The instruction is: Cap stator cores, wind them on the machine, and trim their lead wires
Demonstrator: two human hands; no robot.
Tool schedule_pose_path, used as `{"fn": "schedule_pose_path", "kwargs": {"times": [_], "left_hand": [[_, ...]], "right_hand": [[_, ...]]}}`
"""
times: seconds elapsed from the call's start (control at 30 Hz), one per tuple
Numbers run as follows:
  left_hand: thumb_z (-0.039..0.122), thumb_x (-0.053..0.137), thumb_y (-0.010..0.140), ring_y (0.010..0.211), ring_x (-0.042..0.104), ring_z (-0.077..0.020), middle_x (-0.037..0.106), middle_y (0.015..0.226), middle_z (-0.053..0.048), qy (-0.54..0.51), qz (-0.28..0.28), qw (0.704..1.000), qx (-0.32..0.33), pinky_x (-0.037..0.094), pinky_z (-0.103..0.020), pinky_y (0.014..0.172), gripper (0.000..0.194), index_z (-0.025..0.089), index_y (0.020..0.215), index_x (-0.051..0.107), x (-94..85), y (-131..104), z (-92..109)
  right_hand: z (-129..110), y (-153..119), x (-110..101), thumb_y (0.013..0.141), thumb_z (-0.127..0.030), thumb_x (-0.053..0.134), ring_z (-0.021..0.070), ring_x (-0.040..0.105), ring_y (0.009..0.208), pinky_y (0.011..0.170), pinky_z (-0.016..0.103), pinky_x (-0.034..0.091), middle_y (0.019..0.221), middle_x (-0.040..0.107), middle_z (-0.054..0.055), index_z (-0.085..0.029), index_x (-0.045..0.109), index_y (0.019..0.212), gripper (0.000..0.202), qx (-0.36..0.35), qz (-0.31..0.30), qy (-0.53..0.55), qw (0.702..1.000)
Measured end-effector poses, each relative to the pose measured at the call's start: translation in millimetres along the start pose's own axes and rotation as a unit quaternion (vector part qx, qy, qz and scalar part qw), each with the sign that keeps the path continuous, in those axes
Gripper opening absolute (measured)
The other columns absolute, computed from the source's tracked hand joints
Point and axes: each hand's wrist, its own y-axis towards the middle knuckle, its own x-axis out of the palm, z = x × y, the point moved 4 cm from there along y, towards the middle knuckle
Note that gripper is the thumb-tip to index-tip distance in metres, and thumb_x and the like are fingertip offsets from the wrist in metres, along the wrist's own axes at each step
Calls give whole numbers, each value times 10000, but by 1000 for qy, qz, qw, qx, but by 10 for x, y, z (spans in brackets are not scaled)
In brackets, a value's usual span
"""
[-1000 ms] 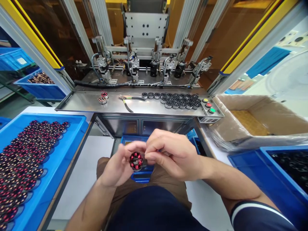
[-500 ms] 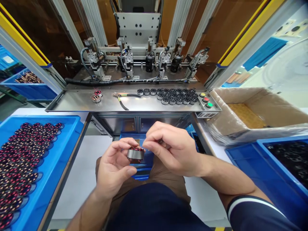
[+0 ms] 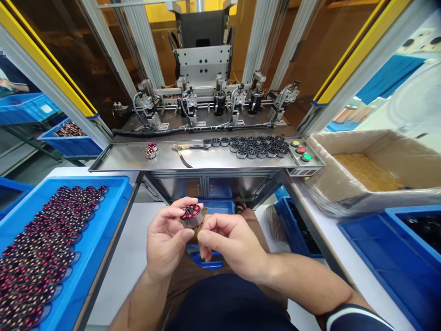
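Between the fingers and thumb of my left hand [image 3: 167, 241] is a wound motor stator [image 3: 191, 216], a short metal ring with red and black windings facing up. My right hand [image 3: 229, 241] is close beside it on the right, its thumb and forefinger pinched together near the stator's lower edge. Whatever lies in that pinch is too small to make out. Past my hands, the steel tray [image 3: 127, 161] carries a pair of pliers [image 3: 186, 154], two wound stators [image 3: 150, 151] at the left and several black stator cores [image 3: 257, 148] at the right.
A blue bin [image 3: 119, 184] of wound stators stands at left. Behind the steel tray is a machine with clamps [image 3: 189, 103]. At right are push buttons [image 3: 301, 150], a lined carton [image 3: 361, 138] and a blue crate [image 3: 372, 248] of black parts. A person's arm shows far left.
The stator has tilted so its wound face shows more. My right hand has come down from above it to its lower right side. The whole view has shifted slightly.
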Motion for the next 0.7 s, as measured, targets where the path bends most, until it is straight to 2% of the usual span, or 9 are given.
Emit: {"fn": "schedule_pose_path", "kwargs": {"times": [0.1, 0.27, 0.33, 0.4, 0.47, 0.53, 0.57, 0.63, 0.7], "left_hand": [[178, 801, 808, 1070, 721, -195, 724, 1195, -16, -8, -3, 1000, -5, 587, -287, 909, 253, 284, 1019, 711, 1, 9, 4], [186, 795, 814, 1094, 710, -198, 726, 1194, -28, 15, -19, 1000, -3, 590, -289, 899, 242, 287, 1015, 704, -4, 5, 24], [183, 785, 822, 1179, 669, -213, 733, 1188, -36, 36, -49, 998, 4, 578, -304, 931, 230, 290, 1009, 703, 13, -1, 33], [205, 794, 818, 1307, 577, -235, 719, 1234, -50, 66, -73, 995, 23, 527, -343, 1025, 275, 294, 1060, 697, 24, -7, 59], [279, 845, 766, 1391, 483, -257, 654, 1343, -75, 115, -51, 990, 58, 431, -367, 1129, 435, 279, 1167, 676, 0, -14, 118], [344, 890, 698, 1349, 503, -243, 623, 1356, -86, 191, -4, 979, 73, 411, -302, 1126, 589, 249, 1232, 662, -41, -30, 183], [360, 900, 678, 1274, 554, -224, 641, 1304, -78, 228, 6, 972, 59, 439, -263, 1082, 601, 241, 1222, 674, -52, -41, 201], [361, 892, 688, 1090, 635, -190, 688, 1153, -49, 281, -11, 960, 0, 504, -226, 960, 527, 254, 1171, 707, -46, -66, 198], [337, 868, 725, 969, 670, -178, 710, 1094, -28, 295, -39, 953, -58, 540, -234, 874, 459, 290, 1155, 716, -22, -91, 172]], "right_hand": [[77, 27, -24, 777, -398, 809, 90, 578, 518, 547, 217, 502, 605, 647, 0, -137, 648, 723, 312, 10, -23, 55, 998], [144, 41, -37, 809, -664, 677, 167, 671, 739, 675, 283, 551, 804, 700, 84, -110, 737, 911, 566, 36, -84, 166, 982], [180, 54, -23, 815, -644, 689, 155, 658, 774, 734, 274, 534, 839, 698, 85, -110, 739, 950, 552, 56, -100, 178, 977], [186, 79, -36, 806, -585, 736, 132, 626, 753, 741, 261, 513, 836, 679, 63, -123, 733, 945, 483, 44, -99, 167, 980], [128, 111, -100, 787, -520, 784, 132, 606, 763, 737, 269, 508, 872, 663, 50, -148, 721, 957, 413, -28, -74, 100, 992], [-3, 114, -191, 779, -417, 818, 159, 609, 839, 778, 304, 516, 936, 659, 56, -178, 708, 1008, 348, -166, -26, -51, 985], [-81, 95, -222, 777, -352, 828, 171, 610, 877, 803, 320, 520, 967, 656, 63, -191, 699, 1054, 345, -245, -4, -139, 960], [-200, 33, -239, 780, -246, 825, 181, 612, 917, 825, 328, 527, 1005, 647, 80, -194, 672, 1147, 401, -373, 20, -284, 883], [-255, -16, -228, 801, -185, 794, 180, 621, 913, 802, 317, 542, 1016, 643, 96, -184, 638, 1215, 442, -436, 17, -359, 825]]}}
